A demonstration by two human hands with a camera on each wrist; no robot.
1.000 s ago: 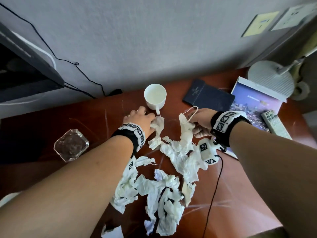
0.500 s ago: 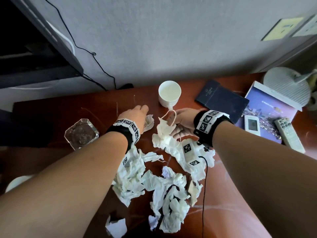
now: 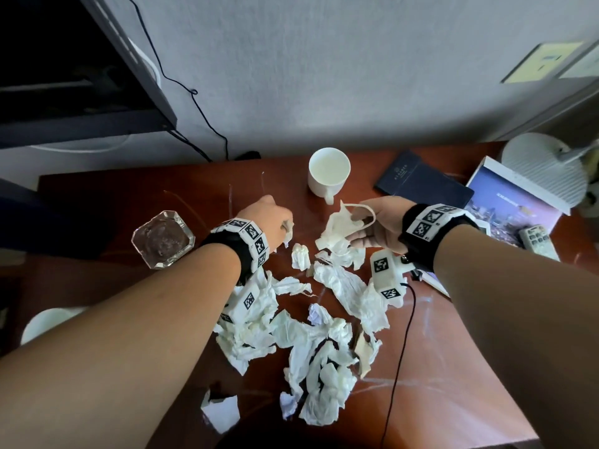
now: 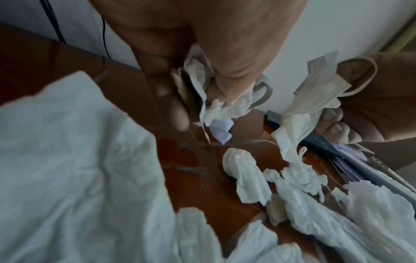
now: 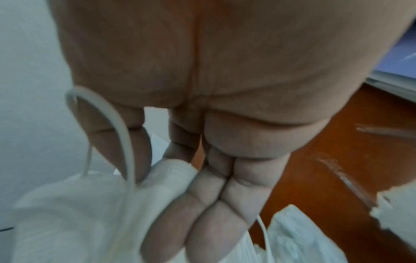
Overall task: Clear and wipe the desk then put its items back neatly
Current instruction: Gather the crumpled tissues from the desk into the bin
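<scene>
Tissue (image 4: 202, 83) bunched inside left hand (image 3: 269, 218) grip; right hand (image 3: 379, 225) pinches mask (image 3: 337, 225).

Head view overlooks desk (image 3: 453, 367); wrist views close, sharing it.

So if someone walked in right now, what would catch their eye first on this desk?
The heap of crumpled tissues strewn over the middle of the brown desk. Just behind it, the right hand holds up a white face mask by its edge, while the left hand pinches a scrap of tissue. A white mug stands near the wall, and a glass ashtray sits off to the left.
</scene>
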